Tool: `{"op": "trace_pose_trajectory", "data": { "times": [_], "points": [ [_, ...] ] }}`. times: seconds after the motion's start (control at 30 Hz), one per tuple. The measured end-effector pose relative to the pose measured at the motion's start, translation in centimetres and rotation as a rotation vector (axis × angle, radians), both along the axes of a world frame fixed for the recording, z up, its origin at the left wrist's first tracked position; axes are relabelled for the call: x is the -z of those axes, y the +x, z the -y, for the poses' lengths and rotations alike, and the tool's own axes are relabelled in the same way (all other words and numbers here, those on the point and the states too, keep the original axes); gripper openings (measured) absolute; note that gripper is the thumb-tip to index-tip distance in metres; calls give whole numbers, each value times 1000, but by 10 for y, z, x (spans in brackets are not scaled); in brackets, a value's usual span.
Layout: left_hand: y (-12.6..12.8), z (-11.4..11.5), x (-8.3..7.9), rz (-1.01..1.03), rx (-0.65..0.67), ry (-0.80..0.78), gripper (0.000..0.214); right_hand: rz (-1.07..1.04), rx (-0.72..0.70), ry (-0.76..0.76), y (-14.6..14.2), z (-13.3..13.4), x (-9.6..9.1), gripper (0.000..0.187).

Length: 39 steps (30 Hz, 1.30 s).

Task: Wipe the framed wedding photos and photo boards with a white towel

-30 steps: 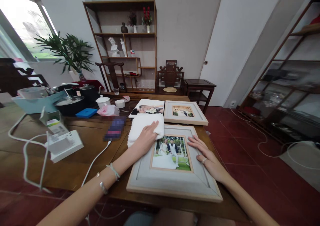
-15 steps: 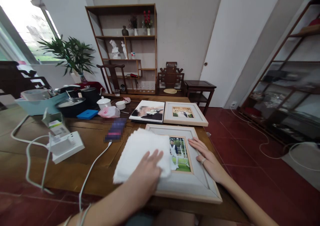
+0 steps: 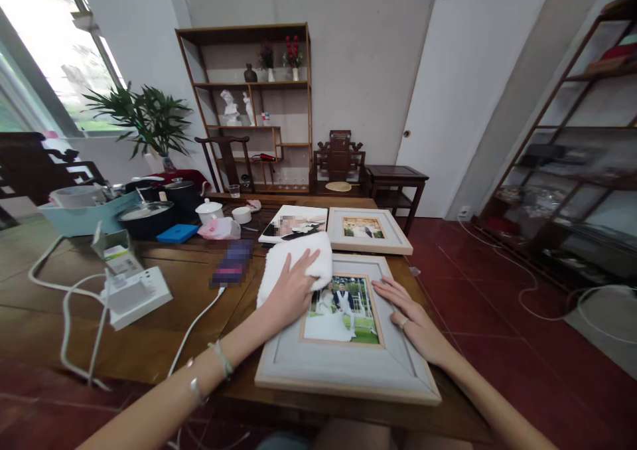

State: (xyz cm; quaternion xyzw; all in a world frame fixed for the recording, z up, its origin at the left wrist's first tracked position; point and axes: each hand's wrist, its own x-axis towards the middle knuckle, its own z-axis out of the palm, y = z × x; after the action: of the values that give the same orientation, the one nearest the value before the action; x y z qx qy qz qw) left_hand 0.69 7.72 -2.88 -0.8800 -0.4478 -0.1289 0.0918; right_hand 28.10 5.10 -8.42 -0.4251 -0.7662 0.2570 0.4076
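Cloth (image 3: 275,264) shifted forward under spread left hand (image 3: 292,292).

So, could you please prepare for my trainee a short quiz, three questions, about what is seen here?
1. Fill in: the left hand lies on a white ____.

2. True or false: the right hand rests on the front picture frame.

3. Where is the other picture frame?
a) on the floor
b) on a chair
c) on the far side of the front picture frame

Key: 1. cloth; 2. true; 3. c
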Motion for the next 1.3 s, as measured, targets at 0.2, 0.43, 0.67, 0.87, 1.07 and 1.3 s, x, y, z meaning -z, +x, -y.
{"op": "trace_pose_trajectory", "data": {
  "times": [0.2,0.43,0.67,0.87,1.07,1.3],
  "points": [
    [7,-13,3,-209,85,-23,44,-7,2,8,0,-2,2,44],
    [20,83,-9,-323,252,-303,35,-23,19,0,0,-1,5,52],
    [21,88,6,-226,239,-269,25,-15,8,1,0,-1,4,54],
    [16,2,4,-191,24,-70,37,-18,-1,7,1,-1,4,48],
    [18,-32,0,-208,23,-40,36,-30,15,7,0,-1,4,47],
    [23,65,-29,-369,160,-415,44,-22,19,6,0,-1,3,49]
  ]
}}
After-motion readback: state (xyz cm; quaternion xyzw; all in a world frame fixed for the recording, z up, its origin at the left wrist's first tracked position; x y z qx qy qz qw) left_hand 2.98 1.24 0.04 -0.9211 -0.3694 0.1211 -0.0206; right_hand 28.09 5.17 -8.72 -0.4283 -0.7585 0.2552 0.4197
